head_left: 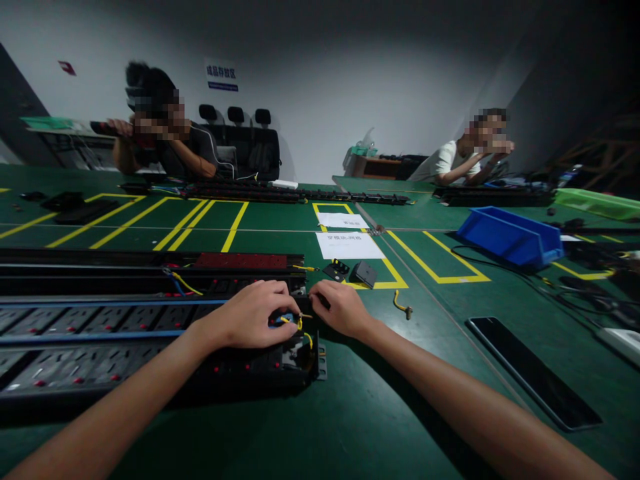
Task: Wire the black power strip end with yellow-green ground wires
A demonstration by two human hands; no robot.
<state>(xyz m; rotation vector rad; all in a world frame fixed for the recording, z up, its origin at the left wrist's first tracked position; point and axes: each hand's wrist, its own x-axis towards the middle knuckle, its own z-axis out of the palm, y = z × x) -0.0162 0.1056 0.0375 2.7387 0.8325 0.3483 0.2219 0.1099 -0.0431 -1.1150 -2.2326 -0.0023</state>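
Several long black power strips (100,373) lie side by side at the left, with rows of sockets and small red parts. My left hand (260,313) rests over the right end of one strip, its thumb and fingers curled around a yellow wire (300,323) beside a blue piece. My right hand (340,307) is closed just past the strip ends, fingertips pinched by a dark part; what they hold is hidden. At the nearest strip's end a grey metal bracket (323,362) sticks out. Beyond my right hand lie a black end cap (364,274) and a flat black piece (337,269).
A short yellow wire (400,303) and a black phone (533,372) lie to the right on the green table (400,393). Farther off are a blue bin (510,237), black cables, white paper labels (347,245) and more strips. Two people (167,133) sit across the table.
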